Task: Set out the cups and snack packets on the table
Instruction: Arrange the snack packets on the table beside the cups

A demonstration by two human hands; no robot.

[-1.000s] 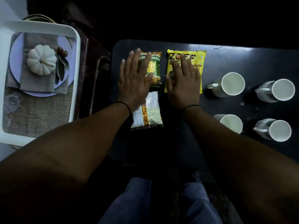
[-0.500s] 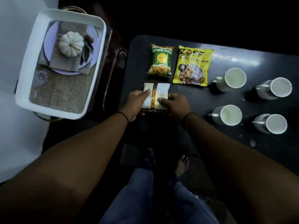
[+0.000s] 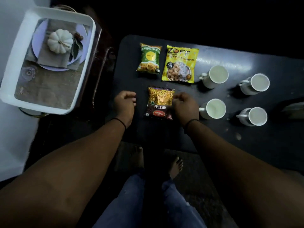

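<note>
Where the room falls dark beyond the black table (image 3: 213, 145), I can make out nothing, and a grey object (image 3: 294, 109) is cut off at the right edge. Three snack packets lie flat at the table's left end: a green packet (image 3: 149, 58) and a yellow soya chunks packet (image 3: 180, 64) side by side at the far edge, and a maroon mixture packet (image 3: 160, 103) nearer me, its label upside down to me. Four white cups (image 3: 215, 76) stand in two rows to their right. My left hand (image 3: 125, 105) hovers loosely curled and holds nothing, just beside the mixture packet. My right hand (image 3: 185, 106) touches that packet's right edge with curled fingers; whether it pinches it, I cannot tell. A white tray (image 3: 85, 66) holds a small white pumpkin (image 3: 60, 40).
</note>
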